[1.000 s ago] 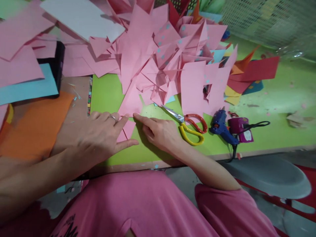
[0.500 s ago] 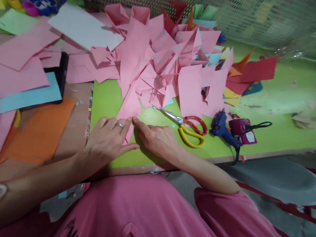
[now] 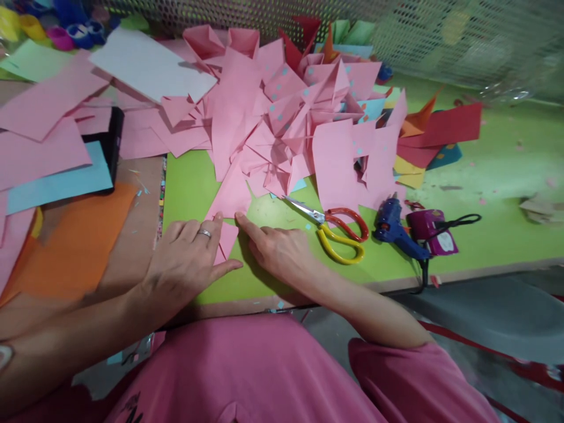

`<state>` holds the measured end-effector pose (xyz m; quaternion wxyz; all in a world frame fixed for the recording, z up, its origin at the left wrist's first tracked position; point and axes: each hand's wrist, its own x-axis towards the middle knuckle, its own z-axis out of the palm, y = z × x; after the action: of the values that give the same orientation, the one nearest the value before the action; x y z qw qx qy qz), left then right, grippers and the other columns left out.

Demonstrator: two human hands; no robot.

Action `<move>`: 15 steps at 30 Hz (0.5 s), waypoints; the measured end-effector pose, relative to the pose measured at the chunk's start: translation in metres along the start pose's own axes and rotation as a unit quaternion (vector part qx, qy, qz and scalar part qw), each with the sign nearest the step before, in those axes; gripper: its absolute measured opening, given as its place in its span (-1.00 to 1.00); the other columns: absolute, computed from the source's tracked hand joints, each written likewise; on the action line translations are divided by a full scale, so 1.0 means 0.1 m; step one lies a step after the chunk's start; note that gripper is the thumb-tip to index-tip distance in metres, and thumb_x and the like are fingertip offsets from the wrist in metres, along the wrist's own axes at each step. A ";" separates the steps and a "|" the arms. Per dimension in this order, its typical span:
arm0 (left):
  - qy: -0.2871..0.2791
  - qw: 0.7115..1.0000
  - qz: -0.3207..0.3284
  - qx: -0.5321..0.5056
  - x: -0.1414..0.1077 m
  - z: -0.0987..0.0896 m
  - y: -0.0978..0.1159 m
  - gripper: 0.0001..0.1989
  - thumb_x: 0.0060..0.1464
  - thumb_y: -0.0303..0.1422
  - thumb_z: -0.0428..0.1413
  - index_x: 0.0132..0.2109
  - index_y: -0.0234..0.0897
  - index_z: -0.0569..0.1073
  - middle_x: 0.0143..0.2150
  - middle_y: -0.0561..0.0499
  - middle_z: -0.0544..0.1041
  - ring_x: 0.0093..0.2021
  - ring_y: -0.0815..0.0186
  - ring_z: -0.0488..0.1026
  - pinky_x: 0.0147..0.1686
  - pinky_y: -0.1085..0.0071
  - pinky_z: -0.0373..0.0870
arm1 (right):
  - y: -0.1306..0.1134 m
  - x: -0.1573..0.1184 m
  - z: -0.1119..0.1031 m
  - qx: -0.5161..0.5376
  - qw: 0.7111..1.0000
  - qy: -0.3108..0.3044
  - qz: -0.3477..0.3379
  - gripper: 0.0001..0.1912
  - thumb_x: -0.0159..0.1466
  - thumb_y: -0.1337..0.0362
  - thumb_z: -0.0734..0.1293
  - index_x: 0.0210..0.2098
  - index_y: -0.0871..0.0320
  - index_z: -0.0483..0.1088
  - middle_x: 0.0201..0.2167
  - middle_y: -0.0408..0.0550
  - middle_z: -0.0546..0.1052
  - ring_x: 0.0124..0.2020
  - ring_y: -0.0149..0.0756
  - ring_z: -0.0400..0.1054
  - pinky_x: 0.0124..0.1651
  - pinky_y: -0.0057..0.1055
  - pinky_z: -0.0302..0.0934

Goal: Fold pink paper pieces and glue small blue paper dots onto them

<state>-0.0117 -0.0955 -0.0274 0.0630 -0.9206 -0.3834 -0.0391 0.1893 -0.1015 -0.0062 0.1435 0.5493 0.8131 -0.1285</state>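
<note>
My left hand (image 3: 183,255), with a ring on one finger, lies flat over a small folded pink paper (image 3: 227,239) on the green tabletop, its thumb spread out. My right hand (image 3: 282,252) presses its stretched index fingertip on the right end of the fold; its other fingers are curled under and partly hidden. Beyond the fingertips, the upper part of this paper reaches towards a heap of folded pink pieces (image 3: 275,147). Scissors (image 3: 330,223) with one red and one yellow handle lie right of my right hand, blades slightly apart.
A blue glue gun (image 3: 399,232) and a purple box (image 3: 432,232) with a black cord sit near the front edge. Pink, white and blue sheets cover a black object (image 3: 115,147) at left, above an orange sheet (image 3: 83,241). A perforated basket (image 3: 440,53) stands behind.
My left fingertips have slid a little left along the fold, away from my right fingertip, baring more of the lower paper. The view has shifted slightly.
</note>
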 end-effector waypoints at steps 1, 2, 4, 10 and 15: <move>0.007 1.000 0.000 0.004 0.00 0.01 0.00 -0.24 0.30 0.10 -0.03 0.25 -0.57 0.44 -0.20 -0.34 0.59 -0.28 0.01 0.47 -0.31 0.13 0.26 | 0.00 0.00 0.00 -0.002 1.000 -0.006 -0.002 -0.41 0.46 0.33 0.11 0.46 0.10 0.08 -0.32 0.03 0.67 -0.40 -0.24 0.51 -0.48 -0.33 -0.19; 0.016 1.000 -0.001 0.008 0.00 0.01 -0.01 -0.23 0.31 0.09 -0.04 0.24 -0.61 0.44 -0.21 -0.33 0.59 -0.29 0.01 0.46 -0.31 0.13 0.25 | 0.01 0.00 0.00 -0.005 1.000 -0.012 -0.003 -0.42 0.47 0.32 0.09 0.46 0.10 0.07 -0.32 0.04 0.67 -0.40 -0.24 0.51 -0.47 -0.32 -0.19; 0.029 0.999 0.002 0.012 0.02 -0.02 -0.04 -0.23 0.33 0.08 -0.07 0.20 -0.64 0.46 -0.24 -0.31 0.58 -0.30 0.03 0.46 -0.31 0.14 0.24 | 0.01 0.01 -0.02 -0.009 1.000 -0.025 -0.004 -0.42 0.48 0.30 0.07 0.47 0.11 0.05 -0.32 0.05 0.67 -0.39 -0.23 0.52 -0.47 -0.33 -0.17; -0.045 0.998 0.030 0.019 0.11 -0.27 -0.09 -0.28 0.34 0.07 -0.07 0.12 -0.61 0.50 -0.22 -0.31 0.61 -0.27 0.03 0.51 -0.30 0.20 0.22 | 0.05 0.02 -0.02 0.017 1.000 0.001 -0.008 -0.42 0.48 0.27 0.07 0.47 0.06 0.05 -0.32 0.01 0.68 -0.39 -0.22 0.51 -0.44 -0.30 -0.21; -0.111 0.993 -0.015 0.034 0.12 -0.31 -0.01 -0.26 0.27 0.10 0.04 0.15 -0.60 0.47 -0.16 -0.33 0.63 -0.18 -0.03 0.52 -0.25 0.20 0.24 | 0.10 -0.06 0.00 0.028 0.999 0.027 0.008 -0.46 0.46 0.25 0.10 0.41 0.01 0.19 -0.31 0.01 0.69 -0.39 -0.20 0.51 -0.43 -0.29 -0.24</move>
<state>-0.0050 -0.0905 0.0049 0.0504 -0.9110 -0.4024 0.0750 0.2006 -0.1029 -0.0049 0.1071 0.5626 0.8085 -0.1358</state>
